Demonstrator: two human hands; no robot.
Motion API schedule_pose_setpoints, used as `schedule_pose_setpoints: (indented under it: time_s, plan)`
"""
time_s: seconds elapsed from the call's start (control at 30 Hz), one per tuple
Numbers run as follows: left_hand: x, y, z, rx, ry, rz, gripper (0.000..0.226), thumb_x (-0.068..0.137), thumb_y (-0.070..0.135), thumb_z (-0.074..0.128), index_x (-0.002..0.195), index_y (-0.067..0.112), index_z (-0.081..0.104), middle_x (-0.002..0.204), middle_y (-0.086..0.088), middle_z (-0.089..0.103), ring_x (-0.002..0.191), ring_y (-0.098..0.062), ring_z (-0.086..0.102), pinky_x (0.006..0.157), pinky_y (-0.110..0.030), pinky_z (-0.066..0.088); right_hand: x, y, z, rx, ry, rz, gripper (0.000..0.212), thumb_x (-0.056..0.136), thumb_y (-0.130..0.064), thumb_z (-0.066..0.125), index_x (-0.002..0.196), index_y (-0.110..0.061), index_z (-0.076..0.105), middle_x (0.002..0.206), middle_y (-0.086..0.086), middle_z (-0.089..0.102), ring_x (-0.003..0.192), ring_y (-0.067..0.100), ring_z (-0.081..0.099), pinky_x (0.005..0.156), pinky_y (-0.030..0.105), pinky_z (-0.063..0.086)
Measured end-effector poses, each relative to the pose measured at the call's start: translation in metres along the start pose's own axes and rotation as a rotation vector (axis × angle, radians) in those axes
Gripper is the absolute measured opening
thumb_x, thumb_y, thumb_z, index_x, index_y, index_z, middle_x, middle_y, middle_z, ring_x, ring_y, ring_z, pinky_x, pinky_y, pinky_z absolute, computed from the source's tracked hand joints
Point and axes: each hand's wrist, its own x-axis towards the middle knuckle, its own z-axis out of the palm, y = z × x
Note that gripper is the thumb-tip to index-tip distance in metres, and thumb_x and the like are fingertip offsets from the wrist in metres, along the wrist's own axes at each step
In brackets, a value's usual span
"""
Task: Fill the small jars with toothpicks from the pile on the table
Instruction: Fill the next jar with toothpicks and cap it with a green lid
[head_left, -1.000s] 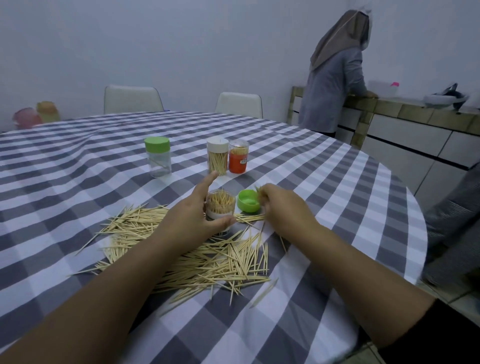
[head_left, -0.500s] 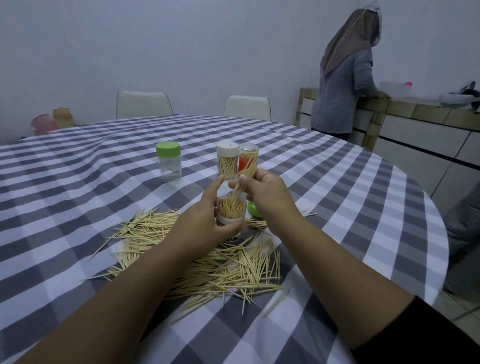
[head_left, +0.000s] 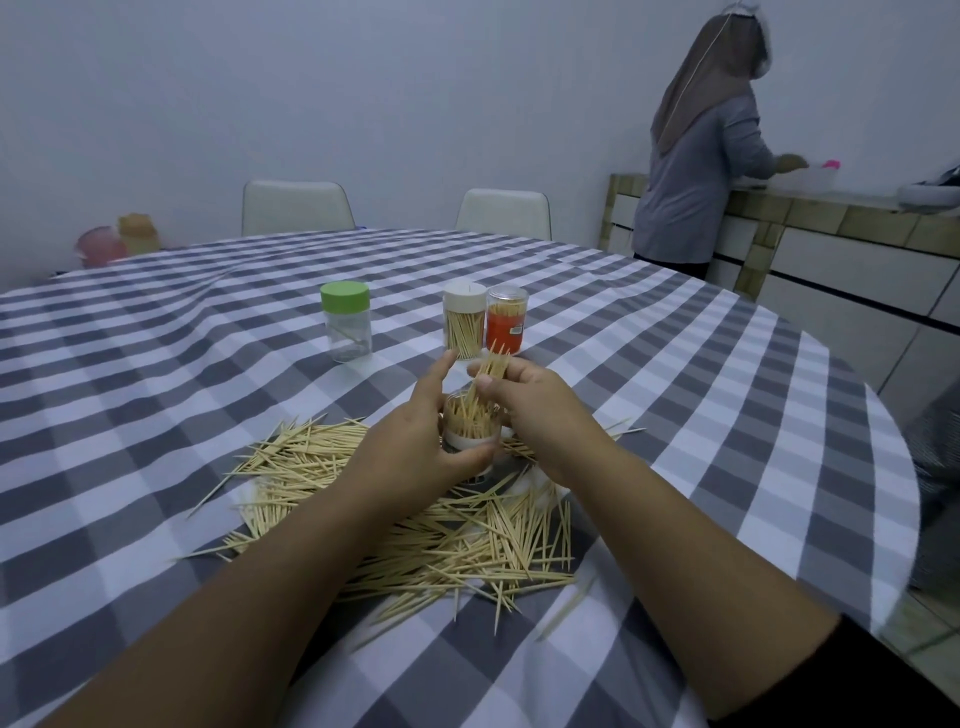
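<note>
On checked tablecloth (head_left: 675, 415) beside the toothpick pile (head_left: 415, 525), our left hand (head_left: 415, 447) grips the open jar (head_left: 470, 423) while our right hand (head_left: 535, 400) pinches a toothpick bundle (head_left: 491, 366) above it.

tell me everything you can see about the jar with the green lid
The jar with the green lid is a small clear cylinder, apparently plastic, capped by a round light-green lid. It stands upright and closed on the checked tablecloth, left of the other two jars and apart from them. It looks nearly empty, with perhaps a stick or two inside. Nothing touches it.
</note>
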Motion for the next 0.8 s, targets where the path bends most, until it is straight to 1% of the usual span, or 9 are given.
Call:
schedule_pose_setpoints:
  time_s: [0.1, 0.2, 0.3, 0.43, 0.53, 0.6, 0.63, 0.73, 0.8]
  plan:
    - [0.000, 0.000, 0.000, -0.014, 0.001, -0.003, 0.096, 0.078, 0.043, 0.072, 0.150, 0.037, 0.008, 0.102, 0.014, 0.062, 0.089, -0.004, 0.064, 0.082, -0.034, 0.054, -0.003, 0.001, 0.001, 0.067, 0.005, -0.084, 0.032, 0.099, -0.024, 0.046, 0.130, -0.025, 0.052, 0.126, -0.003, 0.058, 0.106, 0.010, 0.057, 0.073, 0.021, 0.049]
    - [0.000, 0.000, 0.000, -0.023, -0.001, 0.008, 0.095, 0.078, 0.042, 0.073, 0.148, 0.039, 0.009, 0.095, 0.020, 0.059, 0.086, -0.003, 0.064, 0.081, -0.034, 0.055, -0.002, 0.002, 0.004, 0.046, 0.026, -0.178, 0.039, 0.100, -0.028, 0.042, 0.139, -0.029, 0.043, 0.131, -0.003, 0.057, 0.116, 0.009, 0.055, 0.093, 0.029, 0.048]
    - [0.000, 0.000, 0.000, -0.021, -0.001, 0.004, 0.095, 0.078, 0.040, 0.072, 0.149, 0.036, 0.009, 0.091, 0.019, 0.060, 0.080, -0.001, 0.063, 0.074, -0.030, 0.054, -0.006, 0.005, 0.012, -0.027, 0.014, -0.234, 0.038, 0.100, -0.028, 0.042, 0.138, -0.027, 0.047, 0.133, 0.000, 0.057, 0.122, 0.009, 0.052, 0.105, 0.034, 0.043]
    - [0.002, -0.002, 0.001, 0.008, 0.007, -0.023, 0.097, 0.079, 0.031, 0.069, 0.152, 0.032, 0.005, 0.110, 0.006, 0.063, 0.090, -0.010, 0.063, 0.081, -0.039, 0.054, -0.010, 0.011, 0.015, -0.403, -0.001, -0.378, 0.042, 0.102, -0.029, 0.038, 0.143, -0.021, 0.041, 0.144, -0.002, 0.046, 0.132, 0.011, 0.041, 0.111, 0.030, 0.032]
    - [0.002, -0.003, 0.002, -0.013, 0.007, -0.016, 0.096, 0.080, 0.030, 0.069, 0.151, 0.030, 0.004, 0.113, 0.007, 0.063, 0.093, -0.010, 0.063, 0.085, -0.041, 0.052, -0.009, 0.012, 0.015, -0.662, 0.039, -0.431, 0.044, 0.103, -0.031, 0.031, 0.145, -0.020, 0.036, 0.152, -0.002, 0.033, 0.142, 0.012, 0.023, 0.117, 0.038, 0.018]
    - [0.003, -0.003, 0.002, -0.017, 0.009, -0.008, 0.096, 0.080, 0.030, 0.069, 0.151, 0.032, 0.004, 0.108, 0.007, 0.064, 0.090, -0.010, 0.064, 0.084, -0.041, 0.053, -0.008, 0.011, 0.013, -0.689, 0.019, -0.393, 0.044, 0.103, -0.033, 0.027, 0.145, -0.021, 0.037, 0.154, -0.003, 0.029, 0.143, 0.012, 0.018, 0.117, 0.043, 0.015]
    - [0.003, -0.004, 0.002, -0.019, 0.010, 0.000, 0.096, 0.080, 0.031, 0.070, 0.151, 0.034, 0.004, 0.106, 0.007, 0.064, 0.087, -0.009, 0.064, 0.082, -0.041, 0.053, -0.009, 0.009, 0.010, -0.623, -0.016, -0.361, 0.044, 0.103, -0.033, 0.026, 0.144, -0.022, 0.038, 0.154, -0.003, 0.030, 0.143, 0.012, 0.020, 0.117, 0.043, 0.017]
    - [0.001, -0.003, 0.000, -0.027, 0.009, 0.044, 0.094, 0.078, 0.040, 0.072, 0.147, 0.046, 0.009, 0.105, 0.014, 0.062, 0.087, -0.004, 0.064, 0.079, -0.034, 0.055, -0.011, 0.001, -0.004, -0.391, -0.085, -0.299, 0.042, 0.104, -0.030, 0.026, 0.142, -0.024, 0.042, 0.148, -0.002, 0.041, 0.134, 0.009, 0.035, 0.106, 0.025, 0.032]
    - [0.000, -0.002, 0.000, 0.000, 0.005, 0.068, 0.089, 0.078, 0.042, 0.073, 0.143, 0.054, 0.014, 0.111, 0.015, 0.059, 0.094, -0.004, 0.062, 0.082, -0.030, 0.053, -0.009, -0.002, -0.019, -0.392, 0.010, -0.258, 0.040, 0.102, -0.022, 0.030, 0.139, -0.022, 0.044, 0.142, -0.001, 0.047, 0.130, 0.012, 0.042, 0.098, 0.024, 0.035]
